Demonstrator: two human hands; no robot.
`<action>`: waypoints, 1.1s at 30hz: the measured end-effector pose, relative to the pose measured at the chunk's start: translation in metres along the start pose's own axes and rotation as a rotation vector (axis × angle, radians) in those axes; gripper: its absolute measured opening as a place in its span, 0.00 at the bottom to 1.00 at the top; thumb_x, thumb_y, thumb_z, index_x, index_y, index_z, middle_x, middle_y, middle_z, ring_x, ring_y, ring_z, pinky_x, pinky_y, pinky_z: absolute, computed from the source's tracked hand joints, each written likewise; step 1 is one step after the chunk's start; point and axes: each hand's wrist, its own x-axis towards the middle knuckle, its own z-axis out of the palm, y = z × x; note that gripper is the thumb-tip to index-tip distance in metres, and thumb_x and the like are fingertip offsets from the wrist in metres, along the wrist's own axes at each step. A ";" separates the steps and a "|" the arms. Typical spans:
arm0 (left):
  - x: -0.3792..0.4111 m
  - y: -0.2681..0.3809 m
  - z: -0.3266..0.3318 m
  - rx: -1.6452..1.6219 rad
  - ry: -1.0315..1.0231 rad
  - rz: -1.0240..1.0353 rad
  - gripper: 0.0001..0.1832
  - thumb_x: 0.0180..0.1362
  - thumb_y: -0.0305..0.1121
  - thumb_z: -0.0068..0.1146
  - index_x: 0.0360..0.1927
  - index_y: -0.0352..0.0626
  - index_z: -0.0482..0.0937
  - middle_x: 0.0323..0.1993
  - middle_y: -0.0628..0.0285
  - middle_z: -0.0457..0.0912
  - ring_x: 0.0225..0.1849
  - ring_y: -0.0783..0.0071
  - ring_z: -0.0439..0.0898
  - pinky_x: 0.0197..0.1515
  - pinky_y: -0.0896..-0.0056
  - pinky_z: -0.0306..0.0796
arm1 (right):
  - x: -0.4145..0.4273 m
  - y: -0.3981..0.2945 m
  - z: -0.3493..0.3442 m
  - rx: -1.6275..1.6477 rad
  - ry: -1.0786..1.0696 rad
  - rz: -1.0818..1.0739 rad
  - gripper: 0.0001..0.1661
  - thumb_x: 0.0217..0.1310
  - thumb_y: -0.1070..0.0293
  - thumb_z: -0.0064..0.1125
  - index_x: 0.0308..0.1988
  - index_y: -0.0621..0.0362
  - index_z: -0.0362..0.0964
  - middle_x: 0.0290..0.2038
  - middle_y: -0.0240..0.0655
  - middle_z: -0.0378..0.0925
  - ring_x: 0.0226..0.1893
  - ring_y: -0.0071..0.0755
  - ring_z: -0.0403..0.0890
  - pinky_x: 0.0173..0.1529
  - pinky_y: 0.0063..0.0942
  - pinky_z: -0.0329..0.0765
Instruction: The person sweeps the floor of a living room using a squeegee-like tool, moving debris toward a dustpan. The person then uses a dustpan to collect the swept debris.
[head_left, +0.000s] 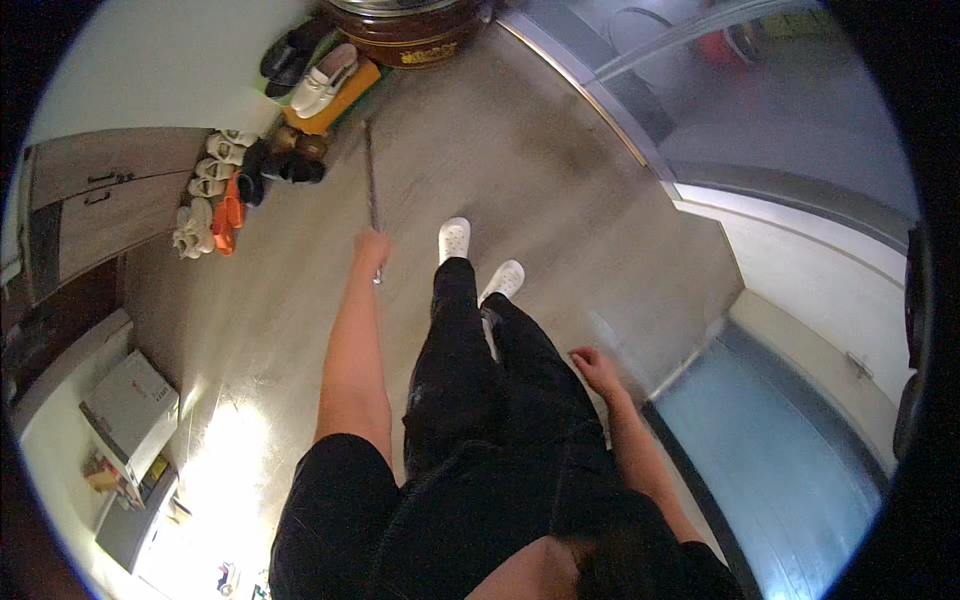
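My left hand is closed around a long thin stick. The stick reaches away over the floor towards the shoes, and a short pale end shows below the fist. What kind of tool it is cannot be told. My right hand hangs beside my right thigh, its fingers curled; whether it holds anything cannot be told. White clogs are on my feet, on the grey-brown floor.
Several pairs of shoes stand along the left wall by a wooden cabinet. White loafers rest on an orange box. A large brown pot stands at the top. Sliding door tracks run along the right.
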 end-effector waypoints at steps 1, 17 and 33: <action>0.017 0.007 -0.005 -0.003 0.018 0.010 0.12 0.47 0.30 0.47 0.21 0.28 0.75 0.20 0.46 0.77 0.22 0.59 0.79 0.28 0.64 0.73 | -0.005 -0.007 0.009 0.006 -0.052 0.047 0.17 0.55 0.61 0.52 0.41 0.62 0.70 0.37 0.42 0.76 0.40 0.36 0.75 0.45 0.30 0.70; -0.064 0.101 0.113 -0.155 -0.435 -0.021 0.12 0.52 0.29 0.43 0.35 0.27 0.68 0.27 0.44 0.76 0.19 0.56 0.78 0.24 0.61 0.72 | 0.005 -0.054 0.060 0.147 0.078 0.014 0.15 0.54 0.62 0.51 0.38 0.60 0.72 0.35 0.39 0.76 0.35 0.35 0.76 0.41 0.30 0.71; 0.066 0.291 0.097 1.190 -0.305 0.618 0.09 0.47 0.34 0.52 0.18 0.41 0.79 0.20 0.58 0.79 0.25 0.68 0.78 0.28 0.69 0.69 | -0.051 -0.021 0.120 0.501 0.152 0.309 0.15 0.53 0.58 0.53 0.38 0.56 0.73 0.36 0.35 0.76 0.36 0.33 0.75 0.41 0.28 0.71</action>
